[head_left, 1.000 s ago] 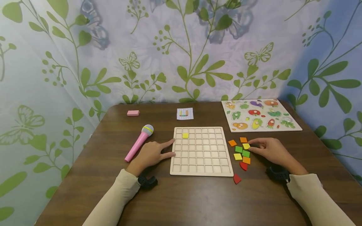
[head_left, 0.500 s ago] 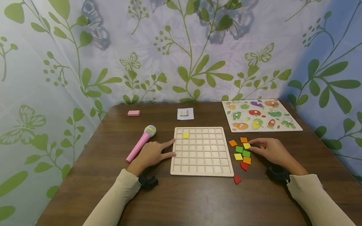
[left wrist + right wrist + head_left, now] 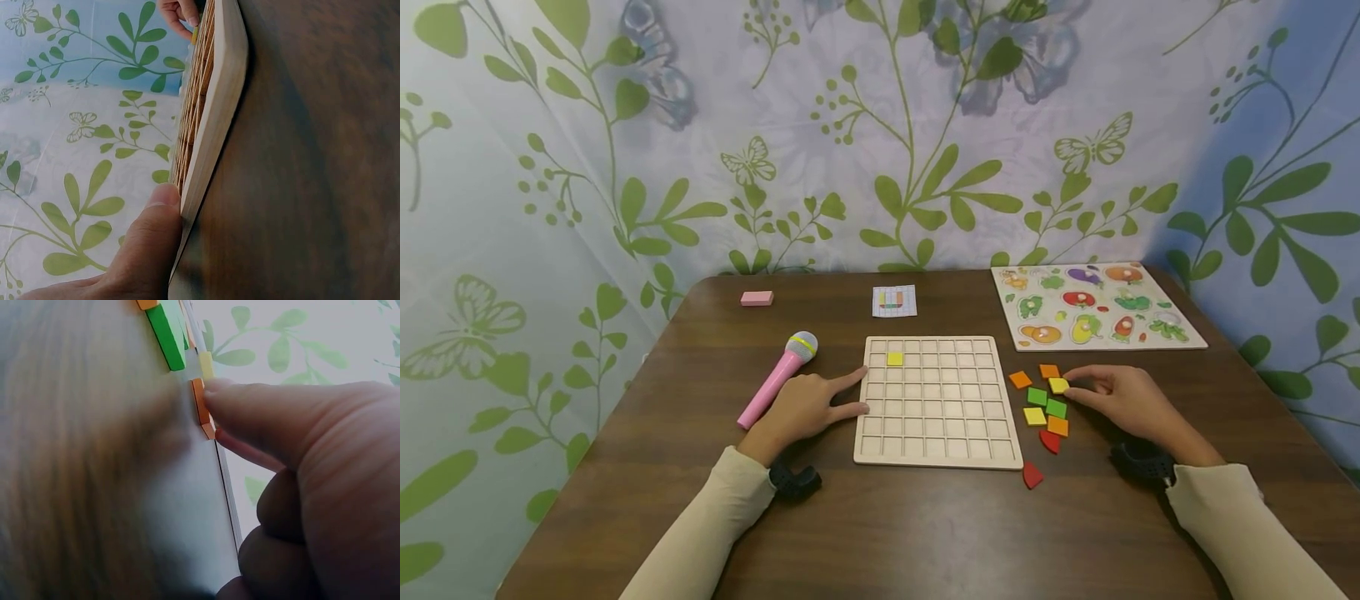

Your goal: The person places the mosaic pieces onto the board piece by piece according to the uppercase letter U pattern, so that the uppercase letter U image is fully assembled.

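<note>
A wooden grid board (image 3: 937, 462) lies on the table, with one yellow square tile (image 3: 895, 359) in a cell near its upper left. My left hand (image 3: 805, 407) has thumb and index finger spread against the board's left edge; the left wrist view shows the thumb (image 3: 156, 219) touching the rim. Right of the board, my right hand (image 3: 1123, 402) pinches another yellow square tile (image 3: 1058, 386) between thumb and index finger. Close by lie orange tiles (image 3: 1048, 371), green tiles (image 3: 1037, 397), a further yellow tile (image 3: 1034, 417) and red quarter-round pieces (image 3: 1033, 475).
A pink toy microphone (image 3: 775, 385) lies left of the board, beside the left hand. Behind the board are a small printed pattern card (image 3: 894, 302) and a pink block (image 3: 757, 298). A vegetable puzzle board (image 3: 1097, 307) lies at the back right. A patterned cloth (image 3: 850, 167) hangs behind the table.
The head view has shifted slightly. The yellow tile at my right fingertips has edged a little away from the orange tile behind it. My left hand stays at the board's edge.
</note>
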### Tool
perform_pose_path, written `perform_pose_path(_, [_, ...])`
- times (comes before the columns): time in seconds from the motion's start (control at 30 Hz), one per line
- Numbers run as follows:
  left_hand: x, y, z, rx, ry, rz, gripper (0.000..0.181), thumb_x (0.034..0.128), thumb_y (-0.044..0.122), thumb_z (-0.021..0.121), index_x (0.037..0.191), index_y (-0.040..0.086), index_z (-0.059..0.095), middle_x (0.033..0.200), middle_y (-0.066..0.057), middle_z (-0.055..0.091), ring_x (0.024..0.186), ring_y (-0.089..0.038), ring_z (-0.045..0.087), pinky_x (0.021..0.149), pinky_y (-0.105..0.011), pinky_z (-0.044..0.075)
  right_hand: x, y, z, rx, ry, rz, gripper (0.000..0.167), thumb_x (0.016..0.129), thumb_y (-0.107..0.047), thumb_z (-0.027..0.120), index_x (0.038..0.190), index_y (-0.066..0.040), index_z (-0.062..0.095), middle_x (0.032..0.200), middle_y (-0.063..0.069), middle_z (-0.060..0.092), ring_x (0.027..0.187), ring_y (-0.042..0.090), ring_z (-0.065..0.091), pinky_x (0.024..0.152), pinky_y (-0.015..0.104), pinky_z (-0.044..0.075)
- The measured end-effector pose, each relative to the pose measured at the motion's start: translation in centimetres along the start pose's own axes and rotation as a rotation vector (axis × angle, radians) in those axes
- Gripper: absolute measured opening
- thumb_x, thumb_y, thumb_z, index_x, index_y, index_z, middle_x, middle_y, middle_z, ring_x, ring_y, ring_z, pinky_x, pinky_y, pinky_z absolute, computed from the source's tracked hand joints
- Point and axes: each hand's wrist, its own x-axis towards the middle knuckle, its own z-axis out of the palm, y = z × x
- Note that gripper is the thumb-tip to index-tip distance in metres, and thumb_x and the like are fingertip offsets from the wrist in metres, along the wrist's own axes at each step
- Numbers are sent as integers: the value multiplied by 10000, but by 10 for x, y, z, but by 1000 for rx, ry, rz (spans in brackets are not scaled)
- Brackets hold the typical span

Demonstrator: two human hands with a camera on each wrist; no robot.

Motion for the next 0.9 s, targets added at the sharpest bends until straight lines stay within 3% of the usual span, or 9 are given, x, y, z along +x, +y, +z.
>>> perform_pose_path(0.17, [0,-1,0,-6,4,-3,725,947,692,547,1558,314,452,484,51,408,481,-121,378,512,-311,391,0,-4,1,17,22,1,398,919,-449,758,1145,-121,759,582,-25,400,511,138,334,508,305,283])
perform_pose_path(0.47, [1,-3,-1,13,27,7,719,946,692,549,1550,311,468,493,51,404,483,-133,417,512,-315,395,3,-28,-7,43,153,-36,308,887,-383,811,1057,-130,768,573,-36,364,490,127,316,473,311,265])
perform_pose_path(0.7, [0,-3,-2,30,19,-11,712,947,687,554,1550,317,468,499,64,406,497,-135,437,536,-324,408,16,-58,-12,68,137,-90,294,870,-379,828,1044,-148,778,567,-31,375,483,148,333,461,315,278])
perform_pose_path(0.9, [1,-2,3,9,21,0,713,950,695,537,1552,320,464,509,65,410,507,-129,434,536,-323,413,29,-71,-13,56,149,-105,327,899,-384,800,1100,-127,775,552,-24,382,457,152,309,438,311,257])
